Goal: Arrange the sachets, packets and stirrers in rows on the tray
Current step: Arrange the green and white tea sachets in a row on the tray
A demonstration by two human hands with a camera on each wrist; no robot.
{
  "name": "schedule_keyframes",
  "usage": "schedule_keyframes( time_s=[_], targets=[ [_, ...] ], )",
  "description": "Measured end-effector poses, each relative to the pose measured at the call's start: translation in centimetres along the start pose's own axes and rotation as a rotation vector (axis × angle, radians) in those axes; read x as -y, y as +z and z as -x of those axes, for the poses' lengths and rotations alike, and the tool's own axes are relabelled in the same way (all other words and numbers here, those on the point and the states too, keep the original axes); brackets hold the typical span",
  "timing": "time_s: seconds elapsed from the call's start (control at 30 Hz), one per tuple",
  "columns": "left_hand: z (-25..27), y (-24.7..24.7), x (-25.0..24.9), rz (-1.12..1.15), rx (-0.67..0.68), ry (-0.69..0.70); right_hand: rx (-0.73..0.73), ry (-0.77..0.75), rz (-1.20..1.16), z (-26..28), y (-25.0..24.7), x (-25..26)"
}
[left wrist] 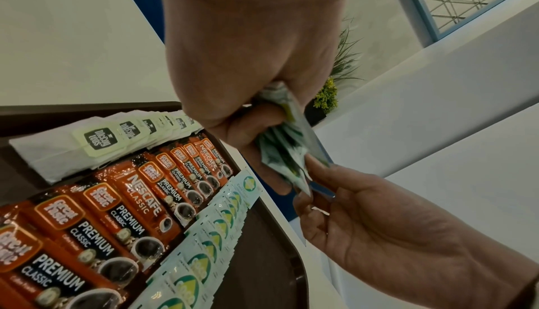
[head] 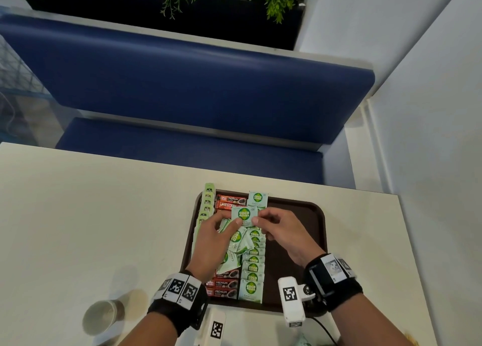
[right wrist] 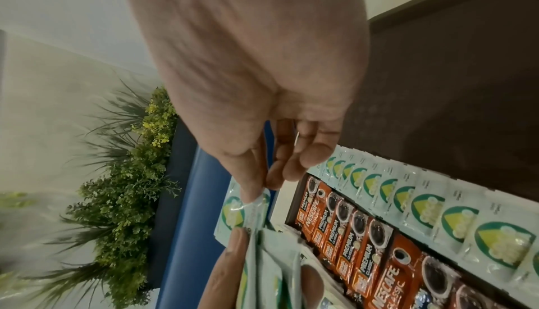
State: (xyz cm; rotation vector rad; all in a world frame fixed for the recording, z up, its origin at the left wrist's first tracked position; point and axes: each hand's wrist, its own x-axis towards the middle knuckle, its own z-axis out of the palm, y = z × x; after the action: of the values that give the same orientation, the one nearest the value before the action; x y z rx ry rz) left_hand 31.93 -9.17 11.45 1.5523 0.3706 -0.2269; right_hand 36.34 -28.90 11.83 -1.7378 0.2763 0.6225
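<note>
Above the dark brown plastic tray (head: 310, 215) on the cream desk (head: 78, 215), the left hand (head: 211, 244) is clutching a bunch of pale green Coco Natura sachets (head: 238, 244); the right hand (head: 283, 232) grip is pinching the top sachet (head: 244, 215) beside the laid rows

This is a café or canteen booth. A long padded blue seat (head: 182, 85) with a matching cushion runs along the 12 o'clock side of a plain cream bench (head: 91, 215), the fixed banquette seating of an eatery. Behind the backrest, at 12 o'clock, a dark planter (head: 167, 14) holds leafy green foliage, and white partition walls (head: 430, 111) close the booth at 3 o'clock. A brown plastic serving tray (head: 307, 215) of the self-service kind sits on the bench, carrying rows of tea bags (left wrist: 96, 139), instant coffee sticks (left wrist: 137, 196) and sugar sachets (right wrist: 423, 203). A paper cup (head: 103, 317) stands at 8 o'clock.
</note>
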Motion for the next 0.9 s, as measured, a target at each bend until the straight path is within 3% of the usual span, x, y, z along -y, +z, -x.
schedule_keyframes(
  time_s=[0.1, 0.23, 0.3, 0.53, 0.9],
  targets=[
    [-0.3, -0.3, 0.6, -0.062, -0.032, 0.001, -0.019, -0.011, 0.024, -1.3, -0.8, -0.9],
    [-0.3, -1.5, 1.9, -0.093, -0.077, -0.045, -0.345, 0.025, -0.088, -5.1, -2.8, -3.7],
    [-0.2, -2.3, 2.6, -0.109, -0.078, -0.058, -0.411, 0.043, -0.029, -7.1, -2.9, -5.3],
    [0.2, -3.5, 3.8, -0.08, -0.064, -0.141, -0.456, 0.129, 0.122, -11.7, -0.6, -8.8],
    [-0.3, -3.6, 3.9, -0.081, -0.065, -0.137, -0.511, 0.132, 0.25, -11.9, -0.1, -9.4]
  ],
)
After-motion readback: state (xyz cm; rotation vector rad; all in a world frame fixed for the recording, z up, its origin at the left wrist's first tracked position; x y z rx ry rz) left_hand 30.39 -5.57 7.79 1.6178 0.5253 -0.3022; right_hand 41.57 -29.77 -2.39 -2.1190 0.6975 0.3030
